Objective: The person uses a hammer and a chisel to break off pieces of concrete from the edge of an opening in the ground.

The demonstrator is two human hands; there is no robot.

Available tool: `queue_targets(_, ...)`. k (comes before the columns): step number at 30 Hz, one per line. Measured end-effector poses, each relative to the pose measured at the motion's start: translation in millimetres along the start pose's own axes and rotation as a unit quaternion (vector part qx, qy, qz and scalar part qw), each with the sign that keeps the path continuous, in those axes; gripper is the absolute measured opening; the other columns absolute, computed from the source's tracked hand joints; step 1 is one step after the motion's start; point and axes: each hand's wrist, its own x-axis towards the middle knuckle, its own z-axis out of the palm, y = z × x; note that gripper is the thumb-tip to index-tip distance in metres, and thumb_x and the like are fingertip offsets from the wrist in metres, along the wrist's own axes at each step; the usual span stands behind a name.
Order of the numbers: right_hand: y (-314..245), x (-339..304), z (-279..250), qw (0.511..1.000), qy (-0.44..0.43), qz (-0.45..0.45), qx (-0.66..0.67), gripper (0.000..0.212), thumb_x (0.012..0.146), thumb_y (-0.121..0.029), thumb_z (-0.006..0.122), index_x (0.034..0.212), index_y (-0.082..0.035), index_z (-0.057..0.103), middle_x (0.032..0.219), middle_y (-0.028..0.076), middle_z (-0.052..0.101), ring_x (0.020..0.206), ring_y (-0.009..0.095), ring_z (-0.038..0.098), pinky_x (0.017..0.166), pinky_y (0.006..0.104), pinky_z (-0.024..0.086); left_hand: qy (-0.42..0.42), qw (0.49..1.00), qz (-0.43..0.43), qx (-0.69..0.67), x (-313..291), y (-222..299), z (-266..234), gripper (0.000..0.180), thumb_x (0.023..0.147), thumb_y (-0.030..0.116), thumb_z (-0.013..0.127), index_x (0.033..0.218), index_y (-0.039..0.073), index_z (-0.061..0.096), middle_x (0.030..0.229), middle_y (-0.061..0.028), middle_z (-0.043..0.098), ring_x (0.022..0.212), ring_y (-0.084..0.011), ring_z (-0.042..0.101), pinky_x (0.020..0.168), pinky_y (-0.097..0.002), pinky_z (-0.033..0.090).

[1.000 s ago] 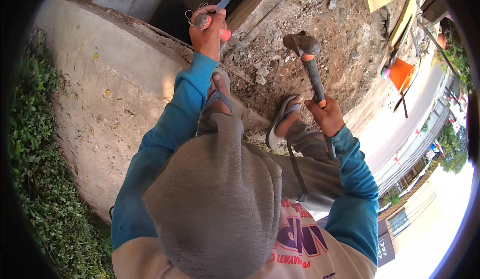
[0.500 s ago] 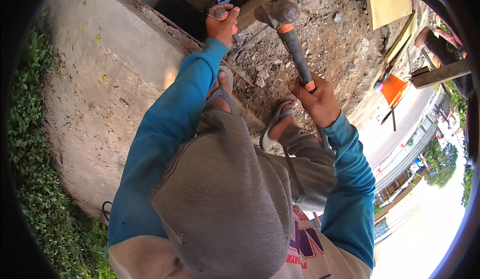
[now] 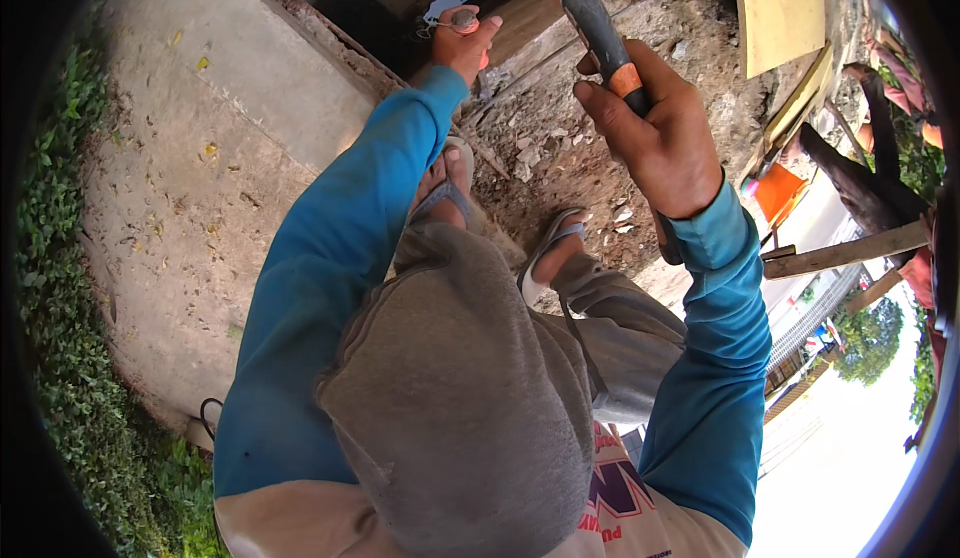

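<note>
My left hand point(image 3: 458, 53) is closed round a chisel point(image 3: 464, 20), whose round, battered metal end and bits of its red-orange grip show. It stands at the corner between the concrete ledge and the broken ground; its working tip is mostly hidden. My right hand point(image 3: 675, 138) grips a hammer point(image 3: 590, 23) by its dark handle with an orange band. The hammer is raised close to the camera, and its head lies beyond the top edge of the picture.
A concrete ledge point(image 3: 240, 128) lies left, beside green plants point(image 3: 60, 288). Dark water point(image 3: 400, 8) fills a channel ahead. Rubble point(image 3: 530, 153) lies near my sandalled feet. At right are a yellowish board point(image 3: 782, 13), an orange object point(image 3: 778, 193) and a wooden plank point(image 3: 850, 251).
My right hand has lifted the hammer up toward the camera, so its head has left the picture. My left hand keeps hold of the chisel in nearly the same place.
</note>
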Motion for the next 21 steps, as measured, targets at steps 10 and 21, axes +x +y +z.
queue_targets(10,20.3,40.3,21.1,0.977,-0.182,0.097,-0.061,0.025,0.085,-0.019,0.057,0.096,0.002,0.050,0.069,0.022,0.058,0.063,0.037,0.061,0.057,0.0417,0.046,0.010,0.999,0.017,-0.047,-8.7,2.7,5.6,0.050,0.075,0.014,0.078,0.112,0.006,0.046,0.083,-0.0027,0.054,0.065,-0.0114,0.053,0.054,-0.0294,0.045)
queue_targets(21,-62.6,56.0,10.5,0.995,-0.104,-0.003,0.002,0.017,0.092,-0.016,0.055,0.102,-0.003,0.053,0.059,-0.002,0.047,0.044,0.005,0.043,0.041,0.0222,0.034,0.049,0.998,0.008,-0.024,-7.8,-17.3,-3.0,0.056,0.072,0.015,0.080,0.115,0.004,0.046,0.096,-0.0061,0.052,0.084,-0.0145,0.049,0.074,-0.0295,0.046)
